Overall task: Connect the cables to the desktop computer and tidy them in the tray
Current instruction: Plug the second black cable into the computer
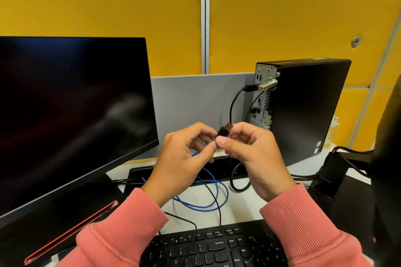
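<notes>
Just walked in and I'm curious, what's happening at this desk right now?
A person is holding a black USB plug up in front of them, pinched between the left hand and right hand, not yet plugged in. The desktop computer stands behind with its rear ports facing them, one black cable already connected. A blue cable lies looped on the desk beyond the keyboard.

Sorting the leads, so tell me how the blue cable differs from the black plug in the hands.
The blue cable lies looped on the desk, untouched; the black plug is held up, pinched by both hands, left and right. The blue cable is a bright loop; the black plug is a short dark connector. Neither is connected to the computer.
</notes>
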